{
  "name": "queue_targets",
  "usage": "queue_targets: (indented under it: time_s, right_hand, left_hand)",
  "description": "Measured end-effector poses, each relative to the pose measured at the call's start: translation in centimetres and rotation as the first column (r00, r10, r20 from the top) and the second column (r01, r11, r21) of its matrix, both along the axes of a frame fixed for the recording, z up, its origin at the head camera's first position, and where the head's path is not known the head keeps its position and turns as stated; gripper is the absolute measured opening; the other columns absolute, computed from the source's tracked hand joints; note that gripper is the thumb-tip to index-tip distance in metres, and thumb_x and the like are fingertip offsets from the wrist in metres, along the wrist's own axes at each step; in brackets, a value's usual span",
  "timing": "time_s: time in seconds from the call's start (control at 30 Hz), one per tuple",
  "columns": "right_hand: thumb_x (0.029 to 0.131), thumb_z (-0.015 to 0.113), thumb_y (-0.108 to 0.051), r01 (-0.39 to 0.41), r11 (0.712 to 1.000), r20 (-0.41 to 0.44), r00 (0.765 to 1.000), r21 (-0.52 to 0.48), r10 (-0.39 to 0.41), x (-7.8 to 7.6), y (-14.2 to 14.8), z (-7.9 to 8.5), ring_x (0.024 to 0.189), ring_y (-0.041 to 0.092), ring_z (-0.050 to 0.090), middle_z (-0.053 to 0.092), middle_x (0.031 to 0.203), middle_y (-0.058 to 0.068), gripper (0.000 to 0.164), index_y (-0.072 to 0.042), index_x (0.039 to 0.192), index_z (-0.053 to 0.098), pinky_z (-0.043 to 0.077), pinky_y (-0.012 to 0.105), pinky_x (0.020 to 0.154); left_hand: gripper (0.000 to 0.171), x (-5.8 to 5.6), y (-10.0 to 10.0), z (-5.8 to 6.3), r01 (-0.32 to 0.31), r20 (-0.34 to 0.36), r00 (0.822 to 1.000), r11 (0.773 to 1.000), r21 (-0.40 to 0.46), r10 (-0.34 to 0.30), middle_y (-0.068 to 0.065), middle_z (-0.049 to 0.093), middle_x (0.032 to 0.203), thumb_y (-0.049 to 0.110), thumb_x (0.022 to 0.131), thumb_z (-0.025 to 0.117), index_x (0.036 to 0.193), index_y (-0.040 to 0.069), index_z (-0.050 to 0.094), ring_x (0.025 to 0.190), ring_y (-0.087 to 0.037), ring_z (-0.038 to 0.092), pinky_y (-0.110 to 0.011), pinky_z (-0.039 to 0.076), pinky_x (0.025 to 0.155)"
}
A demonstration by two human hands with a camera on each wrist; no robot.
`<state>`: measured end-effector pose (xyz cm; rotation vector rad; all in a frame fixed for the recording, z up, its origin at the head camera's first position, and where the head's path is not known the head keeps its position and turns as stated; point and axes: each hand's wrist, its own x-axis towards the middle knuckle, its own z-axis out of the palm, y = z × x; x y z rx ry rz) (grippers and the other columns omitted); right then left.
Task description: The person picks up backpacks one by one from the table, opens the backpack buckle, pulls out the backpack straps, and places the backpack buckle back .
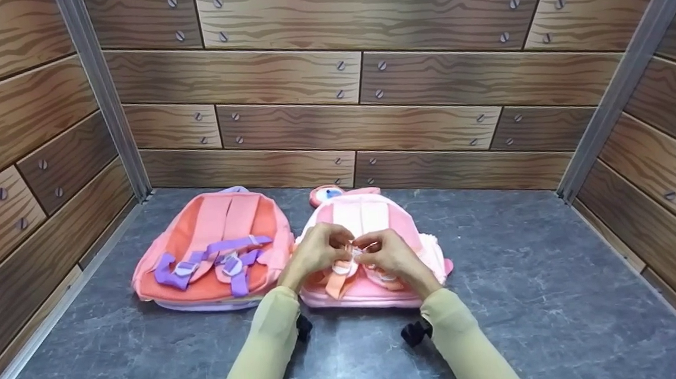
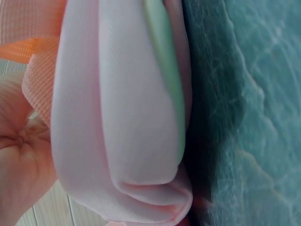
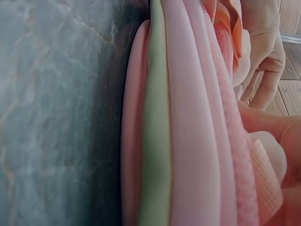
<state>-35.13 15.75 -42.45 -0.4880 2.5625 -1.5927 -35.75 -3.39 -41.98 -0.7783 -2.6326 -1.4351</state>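
Observation:
A small pink backpack lies with its strap side up on the table. Over its middle, my left hand and right hand meet fingertip to fingertip, pinching a small whitish buckle on the orange straps. The fingers partly hide the buckle, and I cannot tell whether its halves are joined. Below the left fingers hangs a loose orange strap end. From the side, the right wrist view shows my right palm next to a peach strap, with white plastic close by.
To the left lies a coral backpack with purple straps, almost touching the pink one. Behind the pink backpack pokes out a red-rimmed part with a blue-and-white eye. Wood-patterned walls enclose the dark grey table.

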Motion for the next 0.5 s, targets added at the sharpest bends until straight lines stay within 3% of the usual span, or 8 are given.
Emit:
queue_targets:
  time_s: [0.33,0.5]
  right_hand:
    - [0.078,0.079,-0.007,0.073,0.989,-0.093,0.994,0.128,-0.062,0.15,-0.97,-0.17,0.073,0.008,0.063,0.074,0.086,0.007,0.023,-0.004,0.1,0.075,0.05,0.02,0.066]
    - [0.079,0.079,-0.011,0.083,0.987,-0.133,0.989,0.138,-0.064,0.33,-0.86,-0.35,0.073,0.009,0.064,0.074,0.085,0.006,0.02,-0.007,0.098,0.075,0.05,0.021,0.066]
  left_hand:
    - [0.032,0.39,0.24,0.18,-0.05,0.045,0.998,0.998,0.022,0.049,-0.01,0.075,0.095,0.001,0.08,0.074,0.111,0.002,0.068,0.087,-0.018,0.071,-0.029,0.056,0.076]
    - [0.033,0.49,0.54,0.49,-0.013,0.052,0.999,0.999,0.051,0.011,-0.014,0.074,0.1,-0.004,0.083,0.069,0.115,-0.002,0.066,0.093,-0.022,0.071,-0.031,0.057,0.08]
